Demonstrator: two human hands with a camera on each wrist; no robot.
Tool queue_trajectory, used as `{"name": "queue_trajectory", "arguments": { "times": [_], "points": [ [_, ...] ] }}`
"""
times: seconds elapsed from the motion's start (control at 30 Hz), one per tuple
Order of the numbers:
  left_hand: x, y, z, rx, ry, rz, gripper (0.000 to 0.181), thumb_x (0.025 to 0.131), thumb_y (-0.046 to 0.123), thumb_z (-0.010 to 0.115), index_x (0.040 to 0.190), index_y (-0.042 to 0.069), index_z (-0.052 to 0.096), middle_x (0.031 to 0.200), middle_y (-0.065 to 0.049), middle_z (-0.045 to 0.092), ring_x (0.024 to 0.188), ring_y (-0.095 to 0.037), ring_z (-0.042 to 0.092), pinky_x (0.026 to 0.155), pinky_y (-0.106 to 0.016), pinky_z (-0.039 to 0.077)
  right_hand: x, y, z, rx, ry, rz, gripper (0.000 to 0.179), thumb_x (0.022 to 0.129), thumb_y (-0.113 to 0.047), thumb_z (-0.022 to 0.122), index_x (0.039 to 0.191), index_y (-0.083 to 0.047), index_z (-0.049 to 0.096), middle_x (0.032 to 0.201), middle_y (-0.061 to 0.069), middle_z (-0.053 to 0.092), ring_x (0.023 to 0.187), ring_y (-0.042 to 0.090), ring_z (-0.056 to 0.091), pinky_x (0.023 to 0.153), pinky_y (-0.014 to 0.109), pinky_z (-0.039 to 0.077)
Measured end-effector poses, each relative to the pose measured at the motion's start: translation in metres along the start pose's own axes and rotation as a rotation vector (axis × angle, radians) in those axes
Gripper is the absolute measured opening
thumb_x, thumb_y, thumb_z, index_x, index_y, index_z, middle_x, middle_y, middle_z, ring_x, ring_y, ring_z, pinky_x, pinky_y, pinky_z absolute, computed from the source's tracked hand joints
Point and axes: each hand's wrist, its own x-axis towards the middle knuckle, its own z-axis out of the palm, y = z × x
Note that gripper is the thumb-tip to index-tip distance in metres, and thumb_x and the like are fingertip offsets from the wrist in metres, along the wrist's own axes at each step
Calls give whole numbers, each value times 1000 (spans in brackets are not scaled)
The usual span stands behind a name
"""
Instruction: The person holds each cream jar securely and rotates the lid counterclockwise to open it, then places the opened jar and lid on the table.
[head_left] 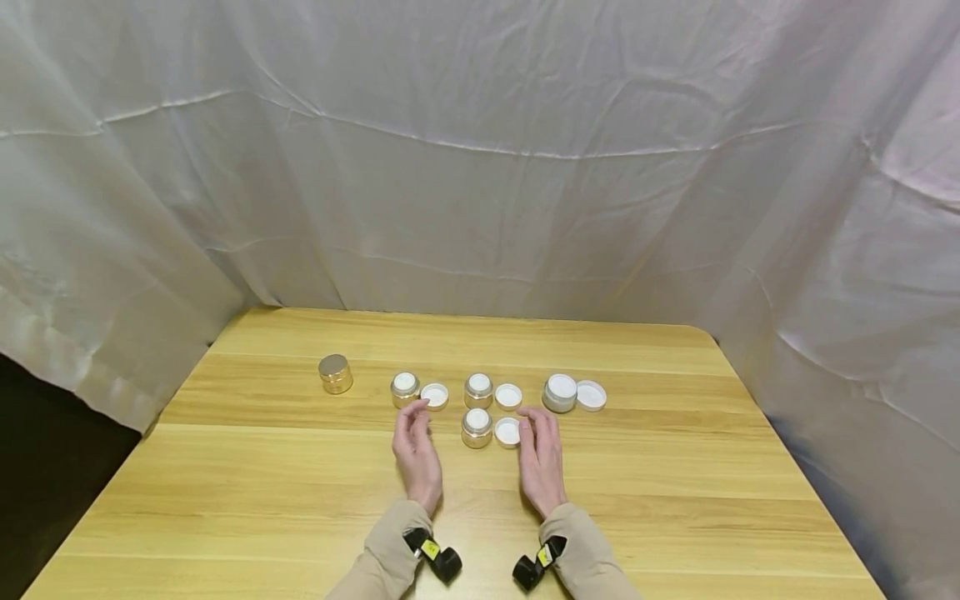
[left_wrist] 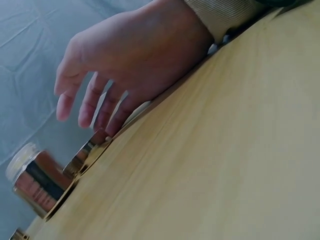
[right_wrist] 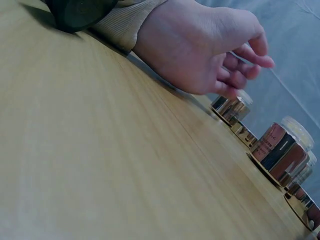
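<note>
My left hand [head_left: 417, 457] rests on the table with loosely bent fingers and holds nothing. Its fingertips lie close to an upturned lid [head_left: 434, 397] beside an open gold jar [head_left: 405, 388]; whether they touch it I cannot tell. My right hand [head_left: 542, 462], also empty and relaxed, lies just right of another upturned lid [head_left: 507, 432]. Between the hands stands a gold jar [head_left: 477, 427] without its lid. Behind it is a similar open jar [head_left: 478, 390] with its lid [head_left: 508, 396] to the right. In the right wrist view, a gold jar [right_wrist: 281, 151] stands beyond the fingers.
A capped gold jar [head_left: 335, 373] stands at the left. Farther right is a wider, silvery open jar [head_left: 560, 392] with its white-lined lid [head_left: 591, 396] alongside. The wooden table [head_left: 712, 483] is backed by a grey curtain [head_left: 480, 208].
</note>
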Motion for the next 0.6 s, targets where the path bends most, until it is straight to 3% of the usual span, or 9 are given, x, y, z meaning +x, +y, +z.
{"name": "queue_trajectory", "arguments": {
  "times": [0.1,0.2,0.33,0.43,0.6],
  "points": [
    [6,1,-3,3,78,33,25,103,5,42,121,-3,58,117,-20,60,109,-22,58,95,-17,48,0,0,0,0,-1,8,22,105,-12,47,116,-2,63,123,18,59,117,33,57,101,49,46],
    [17,1,-9,13,172,45,25,102,4,43,121,-3,58,112,-18,59,106,-24,57,92,-18,48,-1,0,0,2,-1,12,22,105,-12,47,116,-2,63,123,17,59,116,32,57,100,48,46],
    [33,1,-20,46,307,77,23,98,3,50,119,0,59,96,1,53,90,-13,49,77,-19,42,0,0,0,12,-1,14,22,105,-13,48,117,-3,63,123,17,58,113,30,57,98,45,47],
    [47,1,-29,76,398,149,28,90,-4,55,118,-1,58,93,7,44,88,-10,41,77,-18,35,0,0,0,19,-3,21,22,105,-13,48,117,-4,64,123,16,58,111,29,57,96,43,47],
    [68,0,-47,195,476,213,45,80,-6,62,123,1,53,102,-3,42,100,-17,38,91,-27,32,0,0,0,23,-3,32,21,105,-14,48,116,-5,64,124,16,58,109,27,57,95,41,48]
  ]
}}
